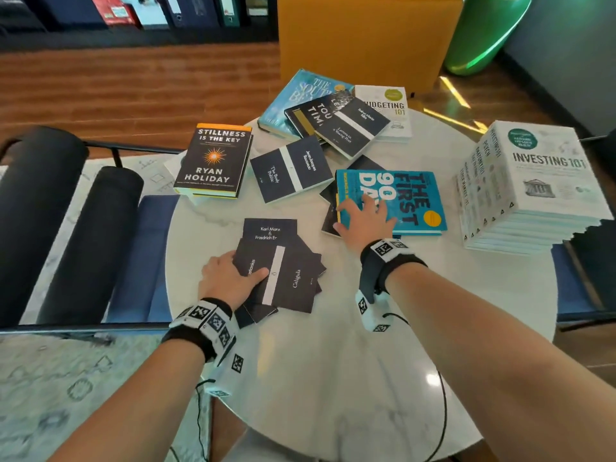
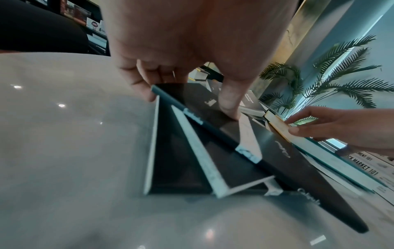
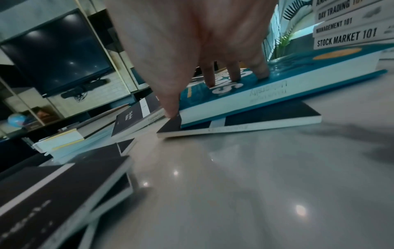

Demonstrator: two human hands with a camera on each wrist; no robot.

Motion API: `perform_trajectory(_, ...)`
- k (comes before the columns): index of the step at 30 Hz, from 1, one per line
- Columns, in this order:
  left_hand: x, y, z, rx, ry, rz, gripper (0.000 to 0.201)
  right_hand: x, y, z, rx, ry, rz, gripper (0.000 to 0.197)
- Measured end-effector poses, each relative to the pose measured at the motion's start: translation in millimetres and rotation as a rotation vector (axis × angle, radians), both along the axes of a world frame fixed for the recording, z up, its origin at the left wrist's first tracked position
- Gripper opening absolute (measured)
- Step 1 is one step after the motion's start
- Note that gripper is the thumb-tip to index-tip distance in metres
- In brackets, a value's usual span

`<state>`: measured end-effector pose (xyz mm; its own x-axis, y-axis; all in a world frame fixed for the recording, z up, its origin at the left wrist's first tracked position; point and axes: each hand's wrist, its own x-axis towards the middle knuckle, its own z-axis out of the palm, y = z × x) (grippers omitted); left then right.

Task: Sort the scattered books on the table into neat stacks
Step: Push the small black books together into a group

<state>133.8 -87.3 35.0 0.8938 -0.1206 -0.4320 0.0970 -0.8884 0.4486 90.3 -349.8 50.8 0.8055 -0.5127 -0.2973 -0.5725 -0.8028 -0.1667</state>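
Progress: partial. One white stack (image 1: 533, 188) stands at the right edge of the table (image 1: 333, 361). The left hand (image 1: 230, 278) pinches the top dark book (image 1: 293, 278) of a fanned, unaligned pile at the front. The right hand (image 1: 363, 218) lies flat, fingers spread, on the blue book (image 1: 410, 201) at centre. The far books (image 1: 333, 121) lie scattered. Surface: glossy, round, white. Room: wooden floor (image 1: 133, 85), yellow armchair (image 1: 366, 38).

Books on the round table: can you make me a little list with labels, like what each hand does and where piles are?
Left hand: grips the dark paperback Caligula, top of a fanned pile of small dark books
Right hand: fingers spread on the blue hardcover The First 90 Days
Under blue hardcover: another small dark book, so it lies tilted
Neat stack: white 101 books, right side
Messy heap: overlapping books at the far edge
Table: round white marble top
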Motion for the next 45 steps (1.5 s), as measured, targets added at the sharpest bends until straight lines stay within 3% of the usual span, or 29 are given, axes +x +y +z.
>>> perform_trajectory(2, -1.0, -6.8, 5.6, 0.131, -0.029, -0.061, 0.082, -10.7, -2.6, -1.5, -0.012, -0.039, 0.044, 0.037)
perform_trajectory(5, -4.3, -26.3, 17.0, 0.185, -0.180, -0.133, 0.076, -38.7, -10.0, -4.0, 0.004, -0.149, 0.062, 0.061)
perform_trajectory(7, -2.0, -45.2, 22.8, 0.179, -0.272, -0.236, 0.061, -63.0, -12.8, -9.7, -0.007, -0.200, 0.074, 0.074)
perform_trajectory(10, 4.4, -88.7, 33.2, 0.213, -0.270, -0.454, 0.038, -92.1, -15.4, -19.9, -0.016, -0.283, 0.105, 0.078)
perform_trajectory(14, 11.7, -147.1, 26.5, 0.396, -0.150, -0.617, 0.041, -112.1, -25.1, -25.7, 0.036, -0.354, 0.047, 0.077)
perform_trajectory(17, 17.5, -173.5, 13.0, 0.440, -0.030, -0.575, 0.045, -129.0, -35.3, -32.2, 0.031, -0.361, 0.038, 0.074)
perform_trajectory(21, 25.4, -193.5, 6.4, 0.376, 0.069, -0.451, 0.068, -151.0, -44.2, -30.7, 0.061, -0.339, 0.059, 0.075)
perform_trajectory(24, 30.2, -197.7, 2.3, 0.307, 0.159, -0.465, 0.058, -158.4, -47.6, -28.9, 0.046, -0.327, 0.069, 0.073)
perform_trajectory(27, 32.4, -193.1, 8.0, 0.105, 0.171, -0.351, 0.042, -158.3, -50.1, -30.0, 0.026, -0.325, 0.064, 0.070)
perform_trajectory(31, 34.8, -158.6, 26.4, -0.099, 0.073, -0.178, 0.036, -155.9, -50.1, -28.5, -0.037, -0.332, 0.021, 0.063)
perform_trajectory(37, 38.2, -78.1, 41.1, -0.221, -0.038, 0.036, 0.031, -140.9, -39.3, -19.0, -0.045, -0.199, -0.037, 0.060)
perform_trajectory(42, 31.9, -29.0, 35.1, -0.109, 0.062, -0.055, 0.036, -114.2, -18.2, -2.4, -0.046, -0.116, 0.042, 0.058)
perform_trajectory(45, 26.1, -14.5, 22.6, -0.107, 0.060, -0.041, 0.034, -74.1, -11.5, 7.6, 0.013, -0.211, -0.008, 0.049)
